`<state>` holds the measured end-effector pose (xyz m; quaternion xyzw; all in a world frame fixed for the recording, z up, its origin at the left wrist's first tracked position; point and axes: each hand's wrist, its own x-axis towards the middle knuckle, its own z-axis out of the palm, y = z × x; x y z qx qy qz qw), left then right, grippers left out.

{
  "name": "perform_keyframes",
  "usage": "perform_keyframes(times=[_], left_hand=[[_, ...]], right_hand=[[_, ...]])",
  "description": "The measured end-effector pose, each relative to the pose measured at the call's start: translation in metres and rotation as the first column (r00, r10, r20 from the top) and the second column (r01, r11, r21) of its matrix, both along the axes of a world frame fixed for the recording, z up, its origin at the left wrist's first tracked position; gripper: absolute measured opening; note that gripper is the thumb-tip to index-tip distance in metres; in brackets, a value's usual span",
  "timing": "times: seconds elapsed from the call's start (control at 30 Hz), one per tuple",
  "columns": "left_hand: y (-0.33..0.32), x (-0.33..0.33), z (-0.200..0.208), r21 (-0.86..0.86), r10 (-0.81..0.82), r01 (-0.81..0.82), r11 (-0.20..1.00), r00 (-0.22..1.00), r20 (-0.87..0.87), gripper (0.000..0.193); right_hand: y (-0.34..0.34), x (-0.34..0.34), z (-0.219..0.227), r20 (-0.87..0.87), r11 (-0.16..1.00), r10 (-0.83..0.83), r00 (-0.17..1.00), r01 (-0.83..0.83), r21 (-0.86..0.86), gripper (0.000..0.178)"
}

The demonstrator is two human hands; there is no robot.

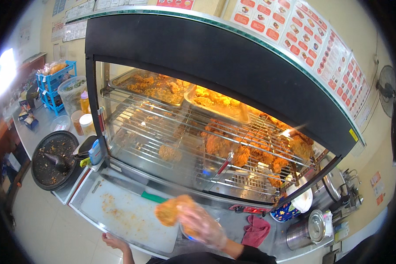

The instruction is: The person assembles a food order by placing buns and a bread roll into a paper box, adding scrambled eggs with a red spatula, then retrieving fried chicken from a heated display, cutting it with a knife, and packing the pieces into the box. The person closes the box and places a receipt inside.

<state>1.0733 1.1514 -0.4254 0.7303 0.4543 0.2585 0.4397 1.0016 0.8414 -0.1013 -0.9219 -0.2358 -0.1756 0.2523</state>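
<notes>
My right hand [202, 222], in a clear plastic glove, grips a golden breaded piece of fried chicken [168, 212] above the right part of a white cutting board [132, 220]. Crumbs are scattered over the board. At its far edge lies a green handle [153, 197], perhaps a knife's. Partly hidden under my right hand is a dish with a blue edge [190, 238]; its contents are hard to make out. My bare left hand [113, 242] hangs loosely beside the board's near edge, fingers slightly curled and holding nothing.
A glass-fronted warming cabinet [215, 66] stands ahead, with trays and racks of fried chicken [224, 145] inside. To the left is a black stone mortar [42, 176] with a pestle. On the right are a red cloth [256, 231] and a lidded steel pot [303, 235].
</notes>
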Motion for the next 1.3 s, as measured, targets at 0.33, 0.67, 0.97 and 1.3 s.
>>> perform_keyframes(times=[0.33,0.67,0.97,1.3], left_hand=[[0.0,-0.009,0.026,-0.08,-0.082,0.08,0.994,0.997,-0.013,0.048],[-0.005,-0.006,0.034,-0.063,-0.09,0.086,0.994,0.994,-0.063,0.049],[0.0,-0.001,0.032,-0.009,-0.095,0.095,0.995,0.992,-0.089,0.048],[0.001,0.004,0.014,0.06,-0.054,0.063,0.996,0.989,-0.134,0.051]], right_hand=[[0.109,0.098,-0.112,-0.393,0.881,-0.272,0.878,0.063,-0.469,0.066],[-0.013,0.059,0.064,0.514,0.794,-0.563,0.647,0.597,0.117,0.029],[-0.096,0.079,0.054,0.79,0.638,-0.471,0.392,0.77,-0.003,0.014],[-0.212,-0.034,0.034,0.774,0.223,-0.621,0.119,0.974,0.029,0.023]])
